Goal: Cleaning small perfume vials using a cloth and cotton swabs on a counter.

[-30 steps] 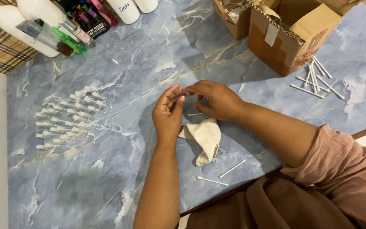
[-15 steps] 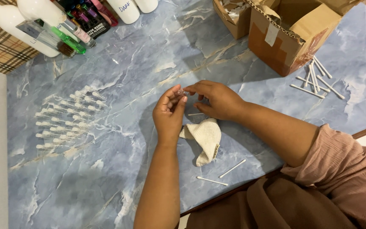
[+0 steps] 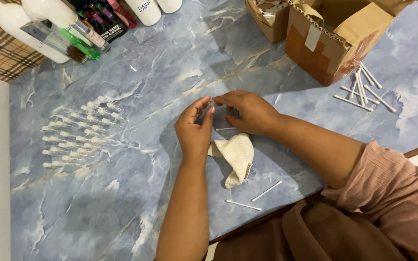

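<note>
Left hand: my left hand (image 3: 194, 128) is raised just above the desk, thumb and forefinger pinched narrow on a tiny clear object (image 3: 211, 103) at the fingertips; I judge it a small vial, but it is too small to be sure.

Right hand: my right hand (image 3: 250, 111) meets it from the other side, fingertips closed on the same small piece, the remaining fingers curled down towards the desk.

The thing itself: it sits between the two sets of fingertips, over the middle of the blue marbled desk (image 3: 170, 72), clear of the surface.

Just under the hands: a crumpled cream knitted cloth (image 3: 233, 154) lies below both wrists, and one thin white stick (image 3: 224, 129) lies between it and my right hand.

Nearer me: two more white cotton-tipped sticks (image 3: 255, 198) lie apart, by the desk edge.

To the left: rows of small clear capped vials (image 3: 81, 133) lie laid out in neat lines, well apart from the hands.

To the right: a loose pile of white sticks (image 3: 364, 89) rests beside an open brown cardboard box (image 3: 330, 43).

Far edge: white plastic bottles (image 3: 25, 24) and a cluster of dark and coloured little bottles (image 3: 100, 21) stand along the back.

Doing it well: I would keep the pinch light and the piece over the cloth, so a slip lands soft; turn with the fingertips only, wrists quiet.

Risk: in my judgement, squeezing too hard could shoot so small a piece away.
</note>
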